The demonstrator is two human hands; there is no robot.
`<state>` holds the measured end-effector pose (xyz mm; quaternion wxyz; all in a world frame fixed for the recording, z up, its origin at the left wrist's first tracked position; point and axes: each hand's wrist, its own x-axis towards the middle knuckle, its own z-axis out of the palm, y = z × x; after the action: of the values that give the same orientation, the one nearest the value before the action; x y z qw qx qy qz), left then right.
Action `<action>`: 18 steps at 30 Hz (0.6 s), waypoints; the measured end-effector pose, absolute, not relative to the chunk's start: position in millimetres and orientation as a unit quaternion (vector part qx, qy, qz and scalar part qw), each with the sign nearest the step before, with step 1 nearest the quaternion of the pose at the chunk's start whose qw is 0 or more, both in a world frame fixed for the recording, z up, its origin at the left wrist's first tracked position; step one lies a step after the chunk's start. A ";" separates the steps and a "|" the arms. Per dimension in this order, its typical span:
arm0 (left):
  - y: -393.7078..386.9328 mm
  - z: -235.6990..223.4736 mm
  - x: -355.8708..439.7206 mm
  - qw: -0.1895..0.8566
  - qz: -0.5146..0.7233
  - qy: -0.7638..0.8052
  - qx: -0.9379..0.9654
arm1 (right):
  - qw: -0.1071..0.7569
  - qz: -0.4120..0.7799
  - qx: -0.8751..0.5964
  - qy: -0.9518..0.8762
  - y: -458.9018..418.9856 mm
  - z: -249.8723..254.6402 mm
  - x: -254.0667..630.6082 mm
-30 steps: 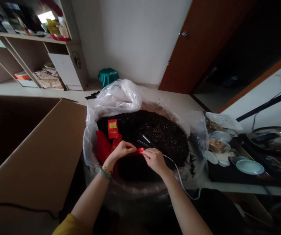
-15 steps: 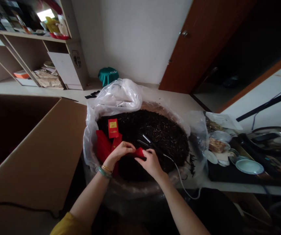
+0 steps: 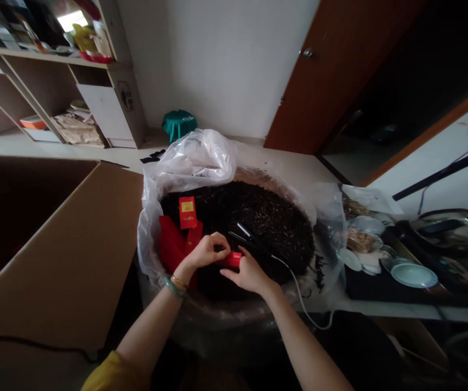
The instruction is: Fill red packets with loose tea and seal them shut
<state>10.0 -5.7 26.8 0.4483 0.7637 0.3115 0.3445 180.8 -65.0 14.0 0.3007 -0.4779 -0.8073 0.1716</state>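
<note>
Between my hands is a small red packet, held above a heap of dark dried leaves, which look like tea. My right hand grips its right end between thumb and fingers. At the other end my left hand is closed in a pinch on the packet's upper edge. Just behind the hands, a black clamp-like tool with two light-tipped arms lies on the leaves, trailing a white cord. A red packet with a yellow label and more red packets rest at the heap's left side.
Clear plastic lines the round container of leaves. To its left stands an open cardboard box. On the right, a low black table carries a pale bowl and plastic tubs. Behind are a teal bin and a brown door.
The red packet has turned, so that its flat, shiny side shows more between my hands. My left fingers have risen and curled at its edge; my right hand has shifted slightly left and down.
</note>
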 end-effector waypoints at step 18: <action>-11.5 11.6 22.2 0.148 0.281 0.380 0.869 | 0.480 0.598 -0.487 -0.418 -37.5 -2.1 189.2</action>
<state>22.2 -11.5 11.6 0.1482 0.8689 0.3795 0.2810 189.2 -37.5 -2.1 0.4805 -0.4867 -0.4178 0.5981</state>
